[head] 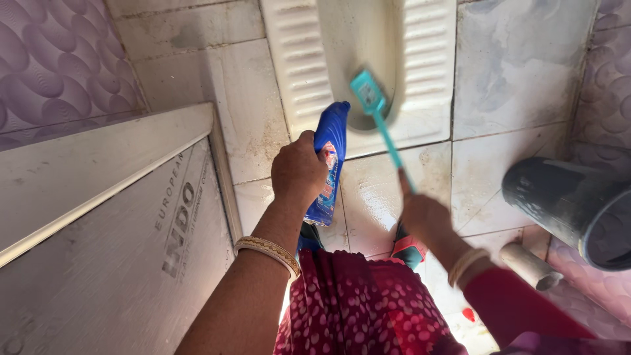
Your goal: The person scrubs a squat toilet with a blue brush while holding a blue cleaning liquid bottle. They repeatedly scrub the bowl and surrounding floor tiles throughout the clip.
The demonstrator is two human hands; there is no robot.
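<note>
My left hand [299, 172] grips a blue cleaner bottle [330, 148], tipped with its nozzle toward the white floor-level toilet pan [420, 72]. My right hand [424, 217] holds the thin handle of a teal toilet brush [369, 95]. The brush head rests inside the pan's bowl, near its front rim. Both wrists wear bangles. My red dotted garment fills the bottom of the view.
A dark bucket [572, 204] lies tilted at the right, with a pale cylindrical handle [529, 266] below it. A grey door panel [112, 230] stands at the left. Stained white floor tiles [513, 79] surround the pan; patterned purple wall tiles [59, 59] line the sides.
</note>
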